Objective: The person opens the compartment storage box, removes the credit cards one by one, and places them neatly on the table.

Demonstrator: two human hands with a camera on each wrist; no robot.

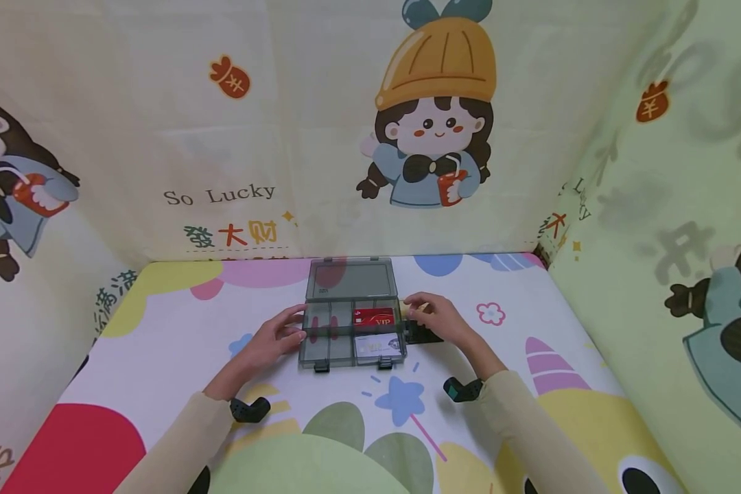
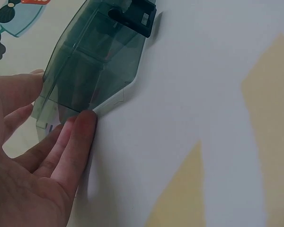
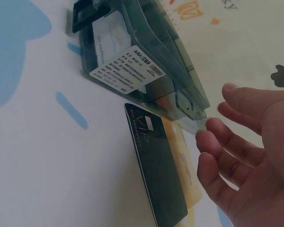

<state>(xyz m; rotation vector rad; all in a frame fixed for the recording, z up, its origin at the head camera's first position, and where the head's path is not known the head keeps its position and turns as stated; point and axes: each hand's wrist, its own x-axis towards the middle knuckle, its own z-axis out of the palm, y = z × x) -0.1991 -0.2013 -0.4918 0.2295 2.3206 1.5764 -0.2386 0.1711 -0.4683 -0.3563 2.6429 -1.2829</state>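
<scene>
A translucent grey-green compartment box (image 1: 323,351) lies on the table with its lid (image 1: 352,280) laid back. A red VIP card (image 1: 373,318) is in one right-hand compartment, and a silver-white card (image 1: 377,345) in the one nearer me. My left hand (image 1: 276,341) rests its fingertips against the box's left side. To the right of the box, my right hand (image 1: 440,317) hovers with loosely bent fingers, holding nothing visible. Below those fingers a black VIP card (image 3: 154,165) lies on the table, partly over a gold card (image 3: 183,165); both are beside the box.
A white label (image 3: 128,70) is stuck on the box's right side. Black latches (image 1: 322,368) stick out at its front. The printed tablecloth (image 1: 179,357) meets a hanging cloth backdrop (image 1: 321,171) behind the box, and another cloth hangs at the right.
</scene>
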